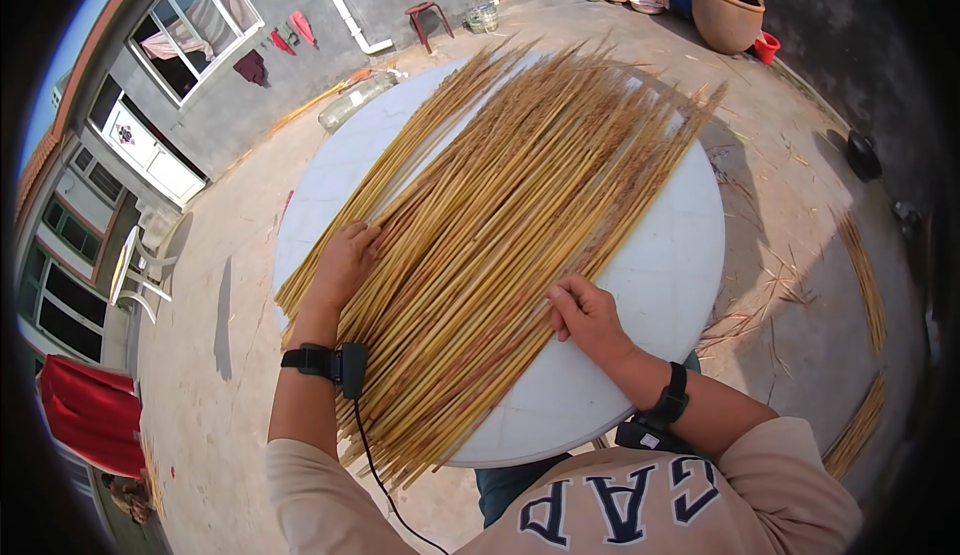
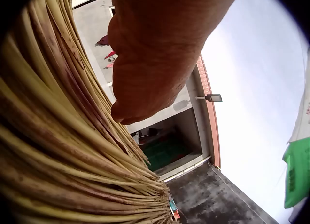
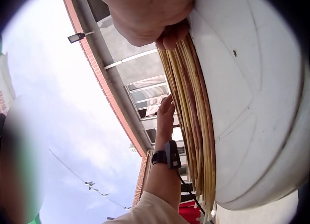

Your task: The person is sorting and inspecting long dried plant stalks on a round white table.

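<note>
A broad layer of dry yellow-brown stalks (image 1: 480, 255) with feathery seed heads lies slantwise across a round white table (image 1: 660, 275). My left hand (image 1: 345, 265) rests on the stalks' left part, its fingers loosely bent over them. In the left wrist view the left hand (image 2: 150, 64) hangs over bending stalks (image 2: 72, 117). At the right edge of the layer, my right hand (image 1: 588, 320) has curled fingers and its thumb against the outermost stalks. The right wrist view has those fingertips (image 3: 172, 39) right on the stalks (image 3: 191, 107), with their undersides hidden.
Loose stalks (image 1: 862, 285) lie on the ground at the right. A large clay pot (image 1: 725, 17) stands at the far right, near a red bucket (image 1: 767, 47). A small stool (image 1: 428, 25) stands by the house wall, and a white plastic chair (image 1: 135, 273) is at the left.
</note>
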`<state>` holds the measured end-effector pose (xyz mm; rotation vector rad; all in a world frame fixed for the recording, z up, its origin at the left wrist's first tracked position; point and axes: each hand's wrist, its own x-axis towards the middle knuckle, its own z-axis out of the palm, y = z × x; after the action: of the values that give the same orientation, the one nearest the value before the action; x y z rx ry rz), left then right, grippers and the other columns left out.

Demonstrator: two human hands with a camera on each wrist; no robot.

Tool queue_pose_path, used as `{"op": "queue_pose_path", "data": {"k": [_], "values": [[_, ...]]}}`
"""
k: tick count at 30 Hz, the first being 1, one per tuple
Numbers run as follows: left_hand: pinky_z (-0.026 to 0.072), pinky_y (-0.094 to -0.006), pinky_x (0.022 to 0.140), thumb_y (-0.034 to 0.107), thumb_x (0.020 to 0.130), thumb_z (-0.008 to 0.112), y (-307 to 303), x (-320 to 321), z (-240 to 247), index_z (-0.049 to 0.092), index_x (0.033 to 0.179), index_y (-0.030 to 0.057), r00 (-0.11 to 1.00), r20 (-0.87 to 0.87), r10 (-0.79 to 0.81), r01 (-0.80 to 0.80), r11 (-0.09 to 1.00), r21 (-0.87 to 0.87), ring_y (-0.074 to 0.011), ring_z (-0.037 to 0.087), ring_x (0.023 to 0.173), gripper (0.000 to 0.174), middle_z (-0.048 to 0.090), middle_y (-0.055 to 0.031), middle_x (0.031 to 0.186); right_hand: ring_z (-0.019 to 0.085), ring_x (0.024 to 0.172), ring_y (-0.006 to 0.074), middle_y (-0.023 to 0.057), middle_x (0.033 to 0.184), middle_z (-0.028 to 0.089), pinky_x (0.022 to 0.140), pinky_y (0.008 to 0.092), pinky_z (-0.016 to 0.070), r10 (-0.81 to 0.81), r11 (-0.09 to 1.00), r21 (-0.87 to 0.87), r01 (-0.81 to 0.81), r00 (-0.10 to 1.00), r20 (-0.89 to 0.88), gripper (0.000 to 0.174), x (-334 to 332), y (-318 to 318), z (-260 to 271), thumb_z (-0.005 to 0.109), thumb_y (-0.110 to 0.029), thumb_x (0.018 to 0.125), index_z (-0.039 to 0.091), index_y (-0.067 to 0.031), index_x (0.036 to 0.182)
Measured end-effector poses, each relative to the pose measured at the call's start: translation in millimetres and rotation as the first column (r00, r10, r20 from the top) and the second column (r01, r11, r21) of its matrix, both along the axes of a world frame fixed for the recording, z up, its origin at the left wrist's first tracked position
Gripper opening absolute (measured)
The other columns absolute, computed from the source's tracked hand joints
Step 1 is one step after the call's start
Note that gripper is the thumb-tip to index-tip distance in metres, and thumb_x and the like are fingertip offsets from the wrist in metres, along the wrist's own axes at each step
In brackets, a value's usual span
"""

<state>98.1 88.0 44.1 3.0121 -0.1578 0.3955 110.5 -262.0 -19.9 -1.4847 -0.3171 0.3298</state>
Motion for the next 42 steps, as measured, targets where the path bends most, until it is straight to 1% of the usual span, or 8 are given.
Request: {"op": "queue_pose_path", "data": {"k": [3, 8, 13, 18, 26, 35, 37, 42], "values": [[0.0389, -0.039, 0.092, 0.018, 0.083, 0.056, -35.2, 4.0, -1.4, 0.048, 0.12, 0.0033, 1.0, -0.004, -0.021, 0.021, 0.99, -0.141, -0.0355, 0.047, 0.108, 0.041, 0.05, -0.0206, 0.116, 0.049, 0.046, 0.0059, 0.0024, 0.056, 0.054, 0.042, 0.0202, 0.0401, -0.007, 1.0, -0.004, 0.007, 1.0, -0.009, 0.02, -0.3, 0.4, 2.6, 0.05, -0.019, 0.09, 0.053, -0.0019, 0.08], [0.035, -0.0398, 0.097, 0.02, 0.086, 0.052, -40.1, 4.1, -25.7, 0.037, 0.13, 0.0027, 0.998, -0.038, -0.059, 0.06, 0.998, 0.025, -0.039, 0.04, 0.117, 0.05, 0.041, -0.0261, 0.126, 0.049, 0.046, 0.0058, 0.0021, 0.056, 0.054, 0.043, 0.0203, 0.04, 0.008, 1.0, 0.001, -0.008, 1.0, -0.003, 0.019, -1.0, -1.3, 2.1, 0.05, -0.018, 0.09, 0.054, -0.0018, 0.081], [0.0324, -0.0381, 0.099, 0.014, 0.087, 0.049, -6.7, 17.8, -24.0, 0.035, 0.131, 0.003, 0.991, -0.104, 0.089, -0.103, 0.985, -0.139, -0.036, 0.038, 0.119, 0.048, 0.04, -0.0228, 0.129, 0.049, 0.046, 0.0058, 0.002, 0.056, 0.054, 0.043, 0.0203, 0.0403, 0.018, 1.0, -0.002, -0.018, 1.0, -0.016, 0.018, -1.0, -1.1, 1.0, 0.05, -0.018, 0.09, 0.054, -0.0018, 0.082], [0.0415, -0.0419, 0.086, 0.012, 0.085, 0.051, 17.9, 39.5, -32.0, 0.043, 0.126, 0.0063, 0.972, -0.041, 0.229, -0.23, 0.973, -0.024, -0.0362, 0.049, 0.101, 0.042, 0.054, -0.0198, 0.108, 0.049, 0.046, 0.0059, 0.0018, 0.057, 0.054, 0.043, 0.0203, 0.0413, 0.01, 1.0, -0.022, -0.01, 1.0, -0.018, 0.018, -1.6, -1.3, 2.8, 0.05, -0.018, 0.09, 0.054, -0.002, 0.083], [0.0431, -0.0434, 0.082, 0.015, 0.085, 0.053, 31.8, 61.2, -40.2, 0.046, 0.122, 0.008, 0.951, 0.012, 0.31, -0.309, 0.943, 0.122, -0.0366, 0.051, 0.095, 0.039, 0.056, -0.0189, 0.101, 0.05, 0.047, 0.006, 0.0021, 0.056, 0.054, 0.043, 0.0205, 0.0413, 0.013, 1.0, -0.028, -0.013, 1.0, -0.001, 0.018, -2.9, -1.6, 6.5, 0.05, -0.018, 0.09, 0.054, -0.0019, 0.082], [0.0399, -0.0428, 0.089, 0.027, 0.083, 0.056, -25.2, 35.4, -16.7, 0.036, 0.13, 0.0048, 0.975, 0.052, 0.216, -0.214, 0.976, -0.031, -0.0384, 0.046, 0.109, 0.056, 0.05, -0.0223, 0.117, 0.048, 0.046, 0.0056, 0.0017, 0.056, 0.053, 0.043, 0.0198, 0.0394, 0.023, 0.999, -0.031, -0.022, 0.999, 0.043, 0.018, -2.0, -2.4, 5.6, 0.049, -0.018, 0.091, 0.053, -0.0022, 0.083], [0.0374, -0.0411, 0.094, 0.027, 0.085, 0.053, -26.2, 25.0, -23.8, 0.031, 0.134, 0.0048, 0.975, -0.075, 0.21, -0.162, 0.898, 0.41, -0.0377, 0.042, 0.116, 0.057, 0.043, -0.0227, 0.126, 0.049, 0.046, 0.0056, 0.0017, 0.056, 0.053, 0.043, 0.0198, 0.0396, 0.026, 0.999, -0.04, -0.024, 0.999, 0.044, 0.018, -2.1, -2.5, 5.1, 0.049, -0.018, 0.091, 0.053, -0.0024, 0.083], [0.0366, -0.0389, 0.096, 0.019, 0.086, 0.051, 18.2, 31.7, -33.7, 0.029, 0.136, 0.0088, 0.97, -0.136, 0.201, -0.177, 0.969, 0.171, -0.0356, 0.037, 0.121, 0.055, 0.038, -0.0206, 0.132, 0.049, 0.046, 0.006, 0.0022, 0.056, 0.053, 0.043, 0.0206, 0.0409, 0.018, 1.0, -0.011, -0.018, 1.0, 0.012, 0.017, -1.7, -1.8, 3.9, 0.05, -0.017, 0.089, 0.053, -0.0023, 0.081]]}}
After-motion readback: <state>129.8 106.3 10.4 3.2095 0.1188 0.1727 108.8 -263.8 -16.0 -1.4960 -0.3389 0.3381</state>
